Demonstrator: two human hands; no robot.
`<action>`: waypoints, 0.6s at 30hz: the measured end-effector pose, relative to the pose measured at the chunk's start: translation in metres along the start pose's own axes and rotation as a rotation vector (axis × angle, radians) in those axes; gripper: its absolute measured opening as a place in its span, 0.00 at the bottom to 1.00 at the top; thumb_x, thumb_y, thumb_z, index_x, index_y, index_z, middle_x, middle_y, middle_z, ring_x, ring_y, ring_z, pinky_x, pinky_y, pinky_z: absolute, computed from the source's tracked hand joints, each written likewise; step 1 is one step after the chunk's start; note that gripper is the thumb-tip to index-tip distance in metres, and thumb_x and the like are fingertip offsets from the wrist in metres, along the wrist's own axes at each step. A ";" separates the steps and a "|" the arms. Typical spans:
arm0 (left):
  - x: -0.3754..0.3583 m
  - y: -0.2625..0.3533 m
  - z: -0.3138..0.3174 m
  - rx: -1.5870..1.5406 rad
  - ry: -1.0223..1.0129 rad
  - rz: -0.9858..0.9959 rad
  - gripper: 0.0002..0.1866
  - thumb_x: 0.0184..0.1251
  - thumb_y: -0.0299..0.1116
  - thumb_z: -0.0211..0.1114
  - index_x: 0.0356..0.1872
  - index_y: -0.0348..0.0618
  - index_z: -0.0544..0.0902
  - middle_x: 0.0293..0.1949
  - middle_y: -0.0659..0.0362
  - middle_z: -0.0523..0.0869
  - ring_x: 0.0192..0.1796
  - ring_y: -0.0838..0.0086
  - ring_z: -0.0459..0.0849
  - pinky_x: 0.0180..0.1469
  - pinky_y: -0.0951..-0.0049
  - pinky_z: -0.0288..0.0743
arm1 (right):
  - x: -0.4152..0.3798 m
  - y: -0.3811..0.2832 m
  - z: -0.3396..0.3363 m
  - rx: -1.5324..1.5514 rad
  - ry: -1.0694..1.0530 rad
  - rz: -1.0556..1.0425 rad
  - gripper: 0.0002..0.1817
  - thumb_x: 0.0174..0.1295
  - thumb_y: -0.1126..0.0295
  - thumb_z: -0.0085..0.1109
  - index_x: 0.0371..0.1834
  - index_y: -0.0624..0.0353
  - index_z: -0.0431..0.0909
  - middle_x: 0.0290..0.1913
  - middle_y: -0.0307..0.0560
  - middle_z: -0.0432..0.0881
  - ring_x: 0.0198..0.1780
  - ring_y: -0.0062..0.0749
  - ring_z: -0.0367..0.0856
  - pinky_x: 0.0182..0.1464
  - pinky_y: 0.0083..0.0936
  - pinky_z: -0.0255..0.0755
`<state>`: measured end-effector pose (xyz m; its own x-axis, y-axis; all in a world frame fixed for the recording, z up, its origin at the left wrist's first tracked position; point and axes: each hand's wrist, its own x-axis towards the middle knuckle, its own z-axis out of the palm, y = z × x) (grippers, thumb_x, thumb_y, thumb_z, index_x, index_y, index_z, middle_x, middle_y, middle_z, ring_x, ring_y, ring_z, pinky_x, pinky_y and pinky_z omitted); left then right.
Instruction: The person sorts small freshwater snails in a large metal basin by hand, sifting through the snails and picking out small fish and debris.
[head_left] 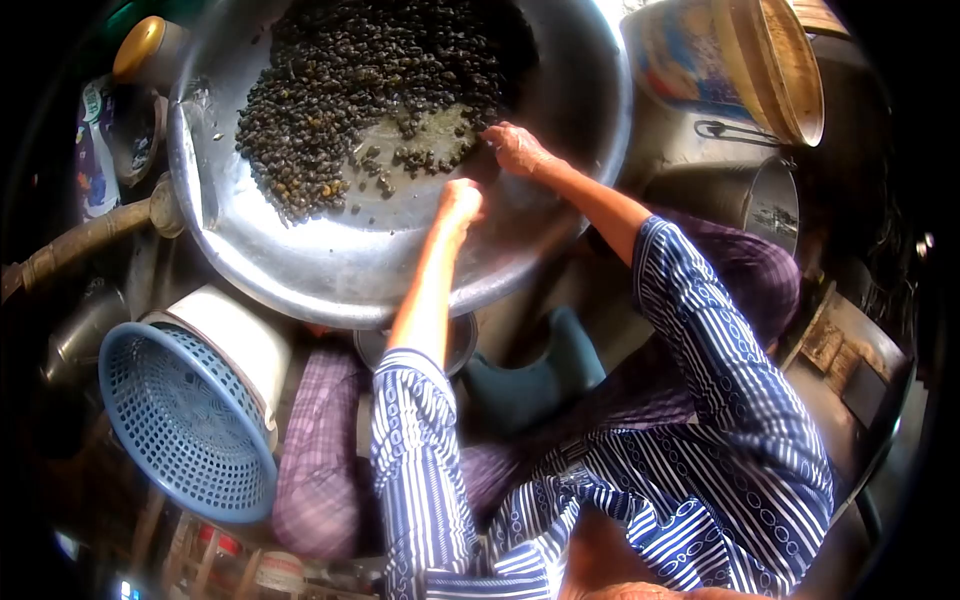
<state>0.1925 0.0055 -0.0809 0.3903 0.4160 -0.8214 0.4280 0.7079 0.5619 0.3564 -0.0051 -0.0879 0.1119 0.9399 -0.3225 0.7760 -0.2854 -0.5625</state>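
Observation:
A heap of small dark snails [370,90] lies in a wide metal basin [270,275], with a thin wet patch of snails near its middle. My left hand [462,203] is over the near side of the basin, its fingers curled closed; whatever they hold, if anything, is hidden. To its right, my right hand [515,148] is by the right edge of the heap. Its fingertips are pinched together beside the snails, and I cannot make out what is between them.
A blue plastic colander [190,420] rests on a white bucket [235,345] at the left. A paint-stained bucket [690,55] and a metal pail [770,205] lie at the right. Below the basin, a blue-green boot [540,380] shows between my legs.

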 end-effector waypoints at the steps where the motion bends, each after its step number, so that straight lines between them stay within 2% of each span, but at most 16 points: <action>1: 0.004 0.000 0.007 -0.011 -0.032 0.012 0.13 0.49 0.17 0.48 0.36 0.34 0.76 0.30 0.50 0.80 0.30 0.63 0.81 0.33 0.66 0.80 | 0.000 -0.002 -0.001 0.016 -0.028 0.013 0.21 0.46 0.81 0.44 0.45 0.59 0.76 0.42 0.54 0.78 0.47 0.45 0.76 0.50 0.33 0.71; 2: 0.007 -0.001 0.011 -0.183 -0.046 -0.034 0.15 0.44 0.15 0.48 0.36 0.35 0.74 0.31 0.51 0.79 0.30 0.64 0.80 0.33 0.67 0.80 | 0.000 -0.004 -0.003 -0.106 -0.080 -0.007 0.20 0.46 0.81 0.45 0.44 0.60 0.76 0.41 0.54 0.78 0.47 0.46 0.76 0.49 0.34 0.71; 5: 0.028 -0.013 0.009 -0.252 0.072 -0.029 0.18 0.44 0.15 0.47 0.41 0.34 0.73 0.33 0.51 0.79 0.33 0.64 0.80 0.33 0.66 0.80 | 0.002 0.006 0.011 -0.052 0.010 -0.025 0.18 0.46 0.80 0.45 0.42 0.60 0.76 0.40 0.54 0.78 0.46 0.47 0.76 0.48 0.35 0.70; 6: 0.032 -0.019 -0.002 -0.253 0.047 0.078 0.20 0.47 0.15 0.46 0.45 0.33 0.72 0.34 0.50 0.78 0.34 0.64 0.80 0.34 0.66 0.80 | 0.002 0.007 0.012 -0.048 0.004 -0.020 0.18 0.46 0.80 0.45 0.42 0.60 0.76 0.40 0.54 0.78 0.46 0.47 0.76 0.48 0.35 0.70; 7: 0.038 -0.020 -0.006 -0.310 0.169 0.127 0.21 0.49 0.15 0.44 0.49 0.31 0.71 0.36 0.49 0.79 0.35 0.64 0.80 0.38 0.66 0.80 | 0.002 0.006 0.010 -0.029 -0.001 -0.003 0.18 0.46 0.80 0.46 0.41 0.60 0.77 0.40 0.54 0.78 0.46 0.48 0.76 0.48 0.36 0.70; 9: 0.036 -0.010 -0.021 -0.362 0.262 0.136 0.23 0.50 0.16 0.44 0.51 0.31 0.71 0.39 0.47 0.79 0.37 0.64 0.81 0.41 0.68 0.79 | 0.005 0.002 0.004 -0.012 -0.002 0.014 0.17 0.45 0.80 0.46 0.40 0.60 0.77 0.41 0.54 0.78 0.46 0.48 0.76 0.49 0.36 0.70; 11: 0.039 -0.007 -0.032 -0.222 0.254 0.218 0.23 0.52 0.16 0.44 0.52 0.32 0.71 0.40 0.47 0.80 0.39 0.64 0.81 0.43 0.70 0.78 | 0.005 -0.003 0.000 0.031 -0.115 0.086 0.14 0.46 0.74 0.52 0.39 0.58 0.77 0.46 0.57 0.75 0.51 0.52 0.73 0.51 0.39 0.69; 13: 0.040 -0.006 -0.032 -0.205 0.244 0.205 0.20 0.53 0.17 0.46 0.50 0.31 0.74 0.42 0.48 0.80 0.41 0.65 0.81 0.44 0.72 0.77 | -0.001 -0.008 0.007 -0.003 -0.093 0.091 0.15 0.45 0.76 0.49 0.39 0.58 0.78 0.43 0.56 0.77 0.48 0.50 0.74 0.50 0.38 0.69; 15: 0.042 -0.006 -0.022 -0.155 0.210 0.341 0.18 0.53 0.17 0.46 0.45 0.31 0.77 0.42 0.48 0.81 0.42 0.66 0.81 0.45 0.73 0.77 | 0.000 -0.009 0.008 -0.039 -0.070 0.099 0.17 0.45 0.79 0.46 0.39 0.57 0.79 0.40 0.54 0.79 0.46 0.48 0.76 0.48 0.36 0.70; 17: 0.043 -0.006 -0.011 -0.166 0.212 0.333 0.18 0.52 0.17 0.46 0.43 0.33 0.79 0.42 0.51 0.82 0.43 0.68 0.81 0.47 0.74 0.75 | 0.000 -0.010 0.009 0.044 -0.151 0.153 0.16 0.44 0.78 0.46 0.37 0.57 0.79 0.38 0.54 0.79 0.46 0.47 0.76 0.48 0.37 0.70; 18: 0.047 -0.009 -0.008 -0.001 0.220 0.434 0.19 0.51 0.17 0.46 0.43 0.33 0.79 0.41 0.52 0.82 0.42 0.69 0.81 0.47 0.74 0.74 | -0.002 -0.011 0.008 0.041 -0.156 0.156 0.16 0.44 0.78 0.46 0.37 0.57 0.79 0.38 0.54 0.79 0.46 0.47 0.76 0.48 0.37 0.70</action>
<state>0.2005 0.0231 -0.1252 0.3506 0.7837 -0.5127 0.2628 0.4432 0.8570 0.3428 -0.0049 -0.0867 0.1288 0.8442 -0.5204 0.7304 -0.4357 -0.5260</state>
